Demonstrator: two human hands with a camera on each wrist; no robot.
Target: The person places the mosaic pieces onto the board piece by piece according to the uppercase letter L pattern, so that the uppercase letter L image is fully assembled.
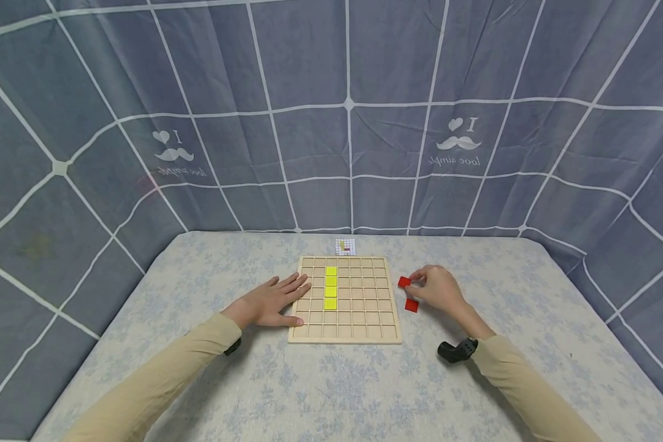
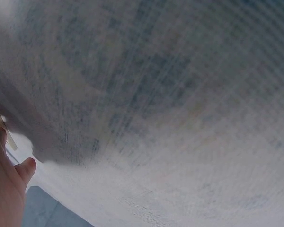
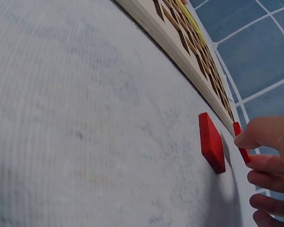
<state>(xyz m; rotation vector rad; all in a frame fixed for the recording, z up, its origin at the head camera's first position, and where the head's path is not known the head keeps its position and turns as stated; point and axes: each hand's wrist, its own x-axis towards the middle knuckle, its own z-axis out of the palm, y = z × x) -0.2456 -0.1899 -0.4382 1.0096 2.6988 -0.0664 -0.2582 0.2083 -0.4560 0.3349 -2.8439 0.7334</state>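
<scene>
A wooden grid board [image 1: 364, 322] lies on the table, with several yellow tiles [image 1: 330, 303] in one column of its squares. My left hand [image 1: 271, 301] rests with spread fingers on the board's left edge; in the left wrist view only part of this hand [image 2: 7, 184] shows. Right of the board, my right hand [image 1: 439, 288] pinches a red tile [image 3: 242, 143] between thumb and finger. Closer to me, a second red tile [image 1: 411, 305] lies flat on the cloth, apart from the fingers; the right wrist view shows this tile [image 3: 211, 143] nearer the camera.
Behind the board's far edge lies a small printed grid card [image 1: 345, 247] with coloured squares. A pale floral cloth [image 1: 331, 393] covers the table. Blue-grey curtains [image 1: 309, 147] with white lines stand at the back and sides. Each wrist bears a black device [image 1: 457, 350].
</scene>
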